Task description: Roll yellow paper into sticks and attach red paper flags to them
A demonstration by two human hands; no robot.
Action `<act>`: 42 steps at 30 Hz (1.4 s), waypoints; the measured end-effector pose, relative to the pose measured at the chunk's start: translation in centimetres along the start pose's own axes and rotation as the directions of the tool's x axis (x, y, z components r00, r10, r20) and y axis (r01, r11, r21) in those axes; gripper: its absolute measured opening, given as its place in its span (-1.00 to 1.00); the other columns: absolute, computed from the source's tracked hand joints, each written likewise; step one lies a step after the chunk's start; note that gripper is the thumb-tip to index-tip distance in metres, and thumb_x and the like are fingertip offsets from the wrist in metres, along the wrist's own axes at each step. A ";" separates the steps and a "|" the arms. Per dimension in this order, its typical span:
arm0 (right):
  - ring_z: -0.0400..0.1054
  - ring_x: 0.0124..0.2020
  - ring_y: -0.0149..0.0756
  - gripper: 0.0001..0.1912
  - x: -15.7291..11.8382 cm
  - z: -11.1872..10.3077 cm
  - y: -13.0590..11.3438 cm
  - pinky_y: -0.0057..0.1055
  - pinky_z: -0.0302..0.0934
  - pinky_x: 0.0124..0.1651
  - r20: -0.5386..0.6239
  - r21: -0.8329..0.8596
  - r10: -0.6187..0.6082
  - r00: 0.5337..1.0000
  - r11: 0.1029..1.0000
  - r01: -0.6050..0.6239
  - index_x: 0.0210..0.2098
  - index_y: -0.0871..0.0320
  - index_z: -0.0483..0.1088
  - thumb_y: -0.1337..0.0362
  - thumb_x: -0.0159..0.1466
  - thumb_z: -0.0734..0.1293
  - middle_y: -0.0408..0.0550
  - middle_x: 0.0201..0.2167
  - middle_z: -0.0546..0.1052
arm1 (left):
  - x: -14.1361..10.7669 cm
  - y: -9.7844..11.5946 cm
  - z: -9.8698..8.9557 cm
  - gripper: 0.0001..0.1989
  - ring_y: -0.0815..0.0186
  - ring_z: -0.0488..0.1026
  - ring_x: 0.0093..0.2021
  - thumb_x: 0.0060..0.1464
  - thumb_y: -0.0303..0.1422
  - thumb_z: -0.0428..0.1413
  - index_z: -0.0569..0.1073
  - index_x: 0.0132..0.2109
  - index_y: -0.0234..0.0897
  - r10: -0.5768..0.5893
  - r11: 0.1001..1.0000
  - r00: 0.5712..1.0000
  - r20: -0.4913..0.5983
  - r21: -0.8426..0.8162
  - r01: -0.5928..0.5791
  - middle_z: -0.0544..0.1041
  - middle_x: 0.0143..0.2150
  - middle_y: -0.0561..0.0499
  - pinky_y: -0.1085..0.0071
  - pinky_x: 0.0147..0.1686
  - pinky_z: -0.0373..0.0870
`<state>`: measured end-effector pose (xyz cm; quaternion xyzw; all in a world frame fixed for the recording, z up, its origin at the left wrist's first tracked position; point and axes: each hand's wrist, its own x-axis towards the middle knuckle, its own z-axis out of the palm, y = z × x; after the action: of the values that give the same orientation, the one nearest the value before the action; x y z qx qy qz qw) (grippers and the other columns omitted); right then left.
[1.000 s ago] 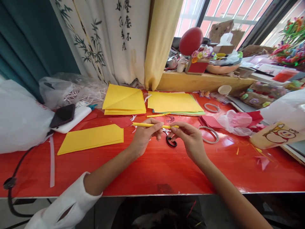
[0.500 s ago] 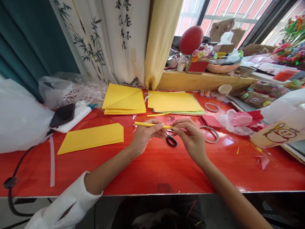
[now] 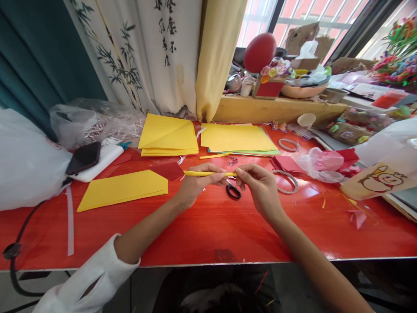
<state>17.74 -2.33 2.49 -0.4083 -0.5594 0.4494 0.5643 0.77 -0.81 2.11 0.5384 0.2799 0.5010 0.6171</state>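
Observation:
A thin yellow paper roll [image 3: 197, 173] lies level between my two hands, above the red table [image 3: 208, 234]. My left hand [image 3: 200, 182] is closed on its middle, thumb along the near side. With thumb and fingertips, my right hand [image 3: 256, 184] pinches the right end, which the fingers partly hide. Just below the hands rest black-handled scissors [image 3: 233, 191], their blades mostly covered. Folded yellow paper [image 3: 127, 189] lies left of my left hand, close to a dark red paper piece [image 3: 167, 171]. A narrow yellow strip [image 3: 215, 155] sits behind the hands.
Two yellow paper stacks [image 3: 167, 134] [image 3: 236, 137] lie at the back. Tape rolls [image 3: 286, 181] [image 3: 288, 145] and a drink cup in a bag [image 3: 381, 178] stand to the right. A phone [image 3: 84, 157] and white plastic bag [image 3: 29, 161] occupy the left.
The yellow roll has turned slightly, its left end dropping a little to lie nearly level. Both hands keep hold of it, and the right fingers have shifted slightly around its end.

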 end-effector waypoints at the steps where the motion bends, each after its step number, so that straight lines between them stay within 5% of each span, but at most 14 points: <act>1: 0.22 -0.60 -0.51 -0.88 0.1 0.0 0.0 -0.50 0.12 -0.54 0.008 0.024 0.018 1.000 1.000 -0.018 -0.42 0.16 0.41 0.23 0.15 0.36 -0.20 -0.62 0.39 | 0.0 0.0 0.0 -0.86 0.37 0.53 -0.37 -0.03 -0.36 0.21 0.48 -0.31 -0.34 0.012 1.000 1.000 0.002 0.024 -0.012 0.57 -0.40 0.02 0.42 -0.28 0.50; 7: 0.22 -0.59 -0.53 -0.84 0.7 -0.5 0.0 -0.51 0.13 -0.51 0.106 0.101 0.176 0.979 0.977 -0.187 -0.45 0.18 0.42 0.21 0.10 0.40 -0.20 -0.61 0.40 | 0.0 0.0 -0.7 -0.83 0.34 0.52 -0.32 -0.03 -0.31 0.21 0.50 -0.30 -0.33 0.048 0.976 0.999 0.020 0.211 -0.051 0.57 -0.36 -0.01 0.41 -0.27 0.47; 15: 0.26 -0.62 -0.51 -0.69 1.3 -1.3 0.5 -0.51 0.10 -0.55 0.272 0.023 0.399 0.876 0.907 -0.421 -0.52 0.25 0.42 0.09 0.06 0.41 -0.12 -0.62 0.42 | 0.4 -0.1 -1.6 -0.85 0.37 0.47 -0.28 -0.03 -0.30 0.21 0.51 -0.32 -0.30 0.088 0.937 0.990 0.106 0.329 -0.118 0.53 -0.33 0.01 0.47 -0.26 0.40; 18: 0.22 -0.66 -0.53 -0.70 1.3 -1.3 0.7 -0.52 0.08 -0.58 0.234 0.040 0.358 0.904 0.925 -0.377 -0.54 0.24 0.41 0.09 0.06 0.41 -0.15 -0.65 0.39 | 0.8 -0.2 -1.4 -0.81 0.36 0.48 -0.23 0.00 -0.28 0.19 0.47 -0.25 -0.30 0.050 0.953 0.992 0.113 0.291 -0.081 0.51 -0.27 0.00 0.43 -0.18 0.42; 21: 0.20 -0.65 -0.54 -0.72 1.4 -1.3 1.0 -0.52 0.11 -0.55 0.143 0.064 0.279 0.950 0.955 -0.290 -0.52 0.21 0.40 0.10 0.08 0.39 -0.19 -0.65 0.37 | 0.9 -0.4 -1.0 -0.71 0.37 0.49 -0.34 0.11 -0.17 0.05 0.41 -0.18 -0.32 -0.077 0.935 0.992 0.104 0.353 0.036 0.51 -0.26 -0.03 0.41 -0.32 0.46; 24: 0.22 -0.62 -0.52 -0.71 1.5 -1.4 1.2 -0.51 0.12 -0.53 0.075 0.053 0.222 0.972 0.973 -0.226 -0.52 0.21 0.39 0.09 0.11 0.37 -0.18 -0.64 0.38 | 0.1 -0.6 -0.6 -0.63 0.35 0.46 -0.45 0.16 -0.11 -0.04 0.43 -0.34 -0.34 -0.092 0.811 0.985 0.147 0.584 -0.012 0.48 -0.45 -0.02 0.40 -0.38 0.42; 27: 0.22 -0.64 -0.51 -0.72 1.5 -1.3 1.4 -0.50 0.12 -0.54 0.087 0.021 0.214 0.973 0.976 -0.216 -0.53 0.21 0.39 0.10 0.10 0.38 -0.19 -0.66 0.38 | -1.0 -0.5 -0.2 -0.76 0.23 0.46 -0.14 0.14 -0.20 0.03 0.47 -0.30 -0.26 0.073 0.574 0.950 0.303 0.766 -0.289 0.53 -0.27 -0.07 0.27 -0.02 0.30; 30: 0.24 -0.64 -0.49 -0.73 1.4 -1.1 1.7 -0.50 0.13 -0.55 0.162 0.000 0.234 0.959 0.972 -0.237 -0.49 0.21 0.41 0.10 0.09 0.39 -0.19 -0.66 0.39 | -1.2 -0.1 -0.1 -0.76 0.19 0.37 0.04 0.21 -0.34 -0.06 0.41 -0.03 -0.21 0.244 0.193 0.869 0.431 0.856 -0.479 0.44 0.03 -0.13 0.18 0.12 0.14; 33: 0.26 -0.64 -0.50 -0.74 1.3 -0.8 1.8 -0.52 0.14 -0.55 0.208 0.001 0.250 0.946 0.967 -0.256 -0.43 0.21 0.42 0.11 0.09 0.39 -0.19 -0.63 0.41 | -0.7 0.1 -0.4 -0.72 0.14 0.42 -0.07 0.24 -0.35 -0.12 0.39 -0.02 -0.32 0.271 -0.105 0.857 0.438 0.899 -0.426 0.45 -0.04 -0.22 0.16 -0.01 0.24; 36: 0.30 -0.62 -0.51 -0.74 1.3 -0.7 1.8 -0.54 0.18 -0.54 0.215 0.025 0.268 0.939 0.960 -0.280 -0.40 0.21 0.42 0.13 0.07 0.41 -0.18 -0.59 0.43 | -0.3 -0.1 -0.8 -0.69 0.17 0.45 -0.20 0.24 -0.44 -0.20 0.39 -0.03 -0.40 0.177 -0.199 0.870 0.460 0.882 -0.426 0.50 -0.22 -0.20 0.25 -0.18 0.34; 42: 0.38 -0.55 -0.46 -0.64 1.6 -0.6 1.7 -0.50 0.30 -0.44 0.236 0.116 0.339 0.910 0.921 -0.373 -0.41 0.23 0.42 0.01 0.16 0.30 -0.08 -0.53 0.49 | -0.5 -0.7 -1.3 -0.63 0.26 0.44 -0.23 0.22 -0.53 -0.27 0.37 0.00 -0.44 0.204 -0.242 0.852 0.483 0.868 -0.434 0.51 -0.25 -0.17 0.35 -0.18 0.37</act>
<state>18.21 -0.34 1.28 -0.4074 -0.4947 0.6288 0.4404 -0.36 -0.67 0.98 0.8995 0.3551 0.2173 -0.1328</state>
